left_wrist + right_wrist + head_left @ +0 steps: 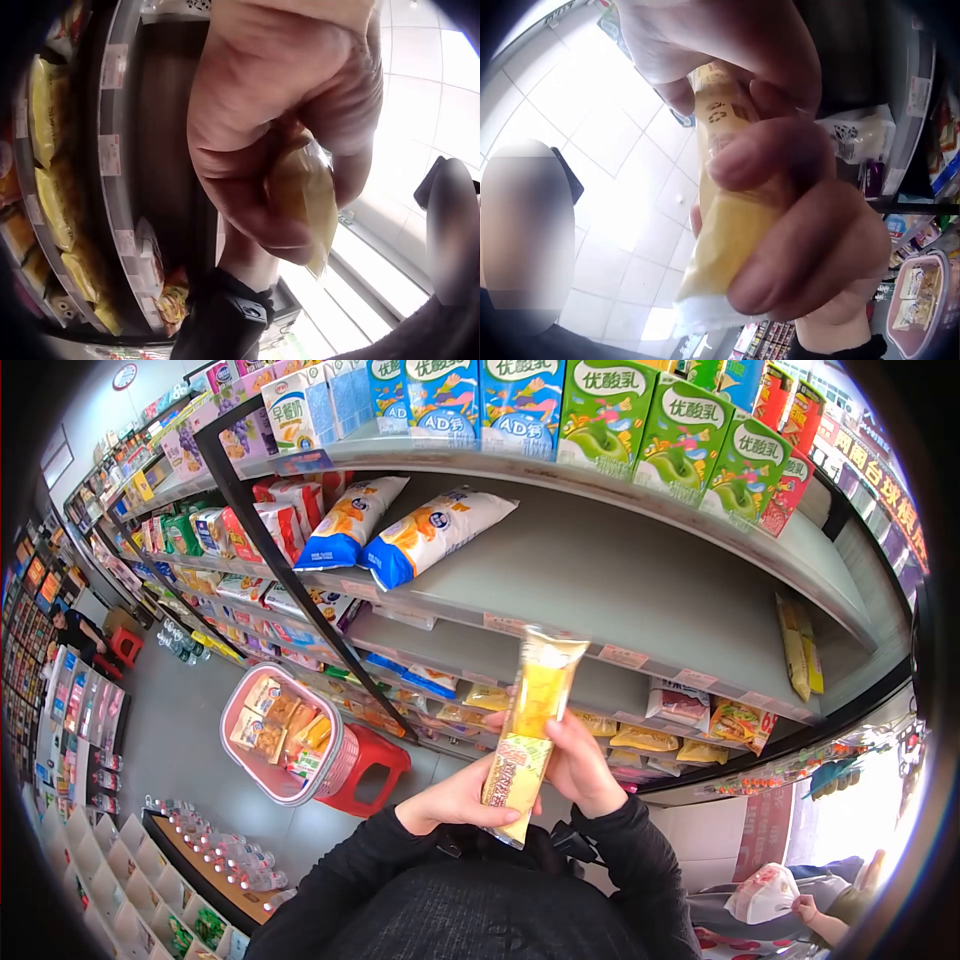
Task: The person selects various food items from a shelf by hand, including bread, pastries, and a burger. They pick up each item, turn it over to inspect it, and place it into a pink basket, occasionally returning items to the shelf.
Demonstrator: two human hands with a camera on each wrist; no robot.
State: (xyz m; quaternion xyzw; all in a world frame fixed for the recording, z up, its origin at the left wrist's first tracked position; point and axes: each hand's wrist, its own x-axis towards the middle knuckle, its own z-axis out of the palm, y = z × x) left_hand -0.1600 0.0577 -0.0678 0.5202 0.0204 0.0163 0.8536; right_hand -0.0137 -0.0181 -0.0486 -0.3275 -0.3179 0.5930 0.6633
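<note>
A long yellow snack packet (530, 730) is upright in front of my chest in the head view, held in both hands. Its upper half shows yellow contents; the lower half is pale with printed characters. My left hand (462, 792) grips the lower part from the left, thumb across the front. On the other side my right hand (584, 768) pinches the edge near the middle, with its thumb on the front. The left wrist view shows fingers curled round the packet (304, 195). In the right wrist view, fingers from both sides cover much of the packet (735, 240).
Ahead stands a shelf unit (620, 560) with milk cartons (520, 405) on top and two blue-and-white snack bags (430, 535) below. A pink basket (232, 755) of packaged food sits on a red stool (375, 765) at left. Bottles (225, 855) stand behind it.
</note>
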